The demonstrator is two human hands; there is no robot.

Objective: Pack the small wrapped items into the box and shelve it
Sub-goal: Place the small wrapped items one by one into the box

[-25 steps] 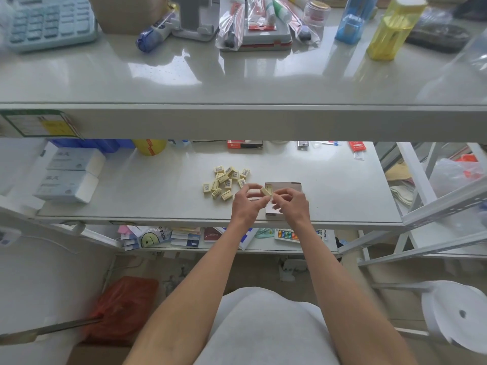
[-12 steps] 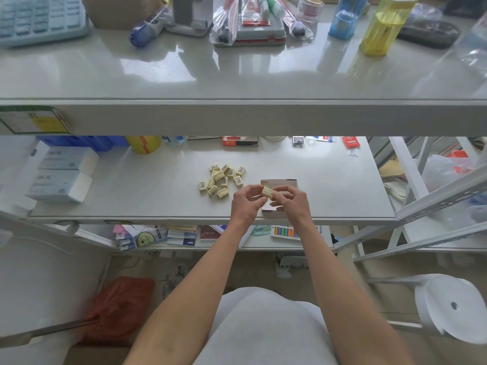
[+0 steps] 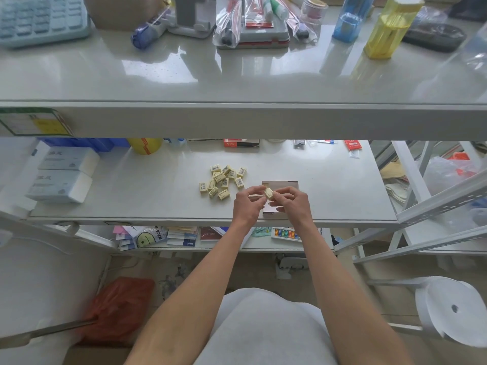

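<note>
Clutter on and around a shop counter

On the counter [image 3: 237, 83] a blue calculator [image 3: 39, 19] sits far left, and a blue bottle [image 3: 349, 19] stands near a yellow bottle [image 3: 387, 30] at the right. Below, two white tissue packs [image 3: 60, 175] lie together at the left, near a yellow cup [image 3: 145, 146]. Lower still are a smiley pouch [image 3: 146, 237] and an abacus [image 3: 286, 233]. On the floor are a red bag [image 3: 118, 306] at the left and a white stool [image 3: 453, 309] at the right.
</note>
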